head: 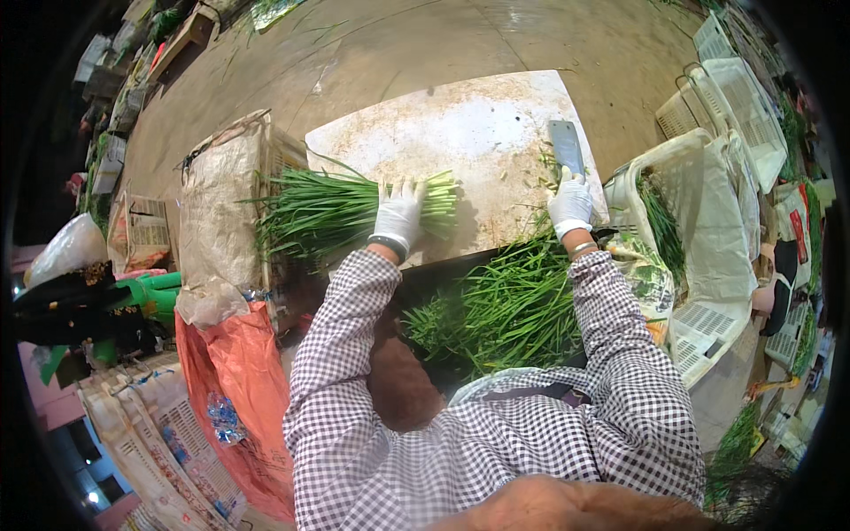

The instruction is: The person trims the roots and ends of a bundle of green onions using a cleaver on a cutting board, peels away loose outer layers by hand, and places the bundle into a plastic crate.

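Note:
A white board (491,126), stained brown, lies before me. Across its left edge rests a bunch of long green leafy stalks (319,202), cut pale ends to the right, with my gloved left hand (400,207) closed over it near those ends. Near the board's right edge, my gloved right hand (571,201) is at the near end of a broad-bladed cleaver (566,145); the handle is hidden beneath the fingers. Small cut bits of stalk lie left of the blade. Below the board, by my lap, is a loose heap of green stalks (518,305).
A crate covered in pale sacking (222,206) stands at the left, above a red plastic bag (246,398). At the right is a white lined crate (714,199) holding more greens (661,219). More crates stand farther along both sides of the concrete floor (425,40).

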A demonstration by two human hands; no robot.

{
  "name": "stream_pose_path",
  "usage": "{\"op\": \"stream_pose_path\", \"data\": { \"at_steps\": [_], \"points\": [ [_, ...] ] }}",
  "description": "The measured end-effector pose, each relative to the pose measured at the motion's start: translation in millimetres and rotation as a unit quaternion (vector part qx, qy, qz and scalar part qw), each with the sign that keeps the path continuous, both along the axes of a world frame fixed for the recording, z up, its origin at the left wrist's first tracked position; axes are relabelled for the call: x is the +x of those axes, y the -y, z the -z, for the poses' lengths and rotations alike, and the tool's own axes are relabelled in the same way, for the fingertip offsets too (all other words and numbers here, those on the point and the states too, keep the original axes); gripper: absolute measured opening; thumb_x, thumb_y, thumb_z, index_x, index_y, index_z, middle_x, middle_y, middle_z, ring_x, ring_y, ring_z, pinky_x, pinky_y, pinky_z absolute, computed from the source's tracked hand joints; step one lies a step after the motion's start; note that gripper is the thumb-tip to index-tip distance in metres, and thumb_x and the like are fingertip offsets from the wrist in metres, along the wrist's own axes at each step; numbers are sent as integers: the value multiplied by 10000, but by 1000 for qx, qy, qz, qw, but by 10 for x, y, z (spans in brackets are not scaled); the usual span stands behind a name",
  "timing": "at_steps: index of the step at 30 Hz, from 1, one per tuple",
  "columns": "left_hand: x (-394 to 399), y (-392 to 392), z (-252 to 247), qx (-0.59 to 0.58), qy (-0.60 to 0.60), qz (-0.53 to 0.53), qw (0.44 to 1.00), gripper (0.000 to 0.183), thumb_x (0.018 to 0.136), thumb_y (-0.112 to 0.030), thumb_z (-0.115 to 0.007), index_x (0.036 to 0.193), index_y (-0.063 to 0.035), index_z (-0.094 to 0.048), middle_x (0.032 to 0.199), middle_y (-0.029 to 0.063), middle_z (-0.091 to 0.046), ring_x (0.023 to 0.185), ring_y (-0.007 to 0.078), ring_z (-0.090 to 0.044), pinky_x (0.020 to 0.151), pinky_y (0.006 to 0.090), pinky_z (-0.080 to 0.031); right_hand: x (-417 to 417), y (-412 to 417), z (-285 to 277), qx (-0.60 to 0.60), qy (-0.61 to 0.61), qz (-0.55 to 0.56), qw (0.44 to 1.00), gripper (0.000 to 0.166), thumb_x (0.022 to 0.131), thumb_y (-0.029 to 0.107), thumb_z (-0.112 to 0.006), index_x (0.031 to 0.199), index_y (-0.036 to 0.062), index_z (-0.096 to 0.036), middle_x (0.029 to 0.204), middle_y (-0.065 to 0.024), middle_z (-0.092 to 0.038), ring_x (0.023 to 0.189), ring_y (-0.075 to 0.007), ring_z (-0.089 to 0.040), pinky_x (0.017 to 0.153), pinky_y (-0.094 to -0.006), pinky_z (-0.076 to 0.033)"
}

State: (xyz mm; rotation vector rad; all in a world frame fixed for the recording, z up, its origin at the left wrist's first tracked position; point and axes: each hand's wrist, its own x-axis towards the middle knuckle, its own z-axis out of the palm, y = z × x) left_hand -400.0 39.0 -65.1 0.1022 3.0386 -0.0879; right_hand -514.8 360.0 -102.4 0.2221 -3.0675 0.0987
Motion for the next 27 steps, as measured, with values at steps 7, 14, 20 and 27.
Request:
{"op": "stream_pose_path", "data": {
  "at_steps": [7, 14, 20, 27],
  "points": [
    [-388, 10, -168, 114, 187, -97, 971, 779, 559, -370, -865, 1204, -24, -599, 1013, 197, -681, 968, 344, -660, 853, 394, -526, -55, -104, 81, 22, 4, 39, 999, 531, 825, 215, -664, 1318, 78, -524, 1092, -146, -577, 964, -323, -616, 773, -418, -535],
    [-502, 205, -95, 247, 341, -125, 899, 739, 562, -341, -895, 1170, -5, -642, 1020, 171, -705, 934, 294, -672, 839, 350, -529, -141, -193, 257, 10, 56, 82, 995, 313, 911, 147, -528, 1207, 52, -565, 917, -139, -653, 829, -302, -697, 666, -420, -562],
    [-387, 263, 11, 203, 278, -51, 937, 787, 557, -435, -887, 1188, -31, -646, 1047, 190, -684, 1003, 336, -644, 904, 410, -504, -127, -196, 200, -55, 40, 87, 994, 248, 950, 138, -479, 1153, 30, -573, 931, -152, -660, 784, -301, -693, 634, -408, -568],
    [-137, -471, 41, 60, 136, -150, 978, 1013, 530, -476, -901, 1343, -63, -461, 1114, 163, -667, 997, 335, -665, 868, 427, -525, 231, -81, -214, -69, 45, 41, 996, 219, 950, 227, -504, 993, 33, -595, 897, -154, -642, 649, -282, -684, 573, -390, -567]
  ]
}}
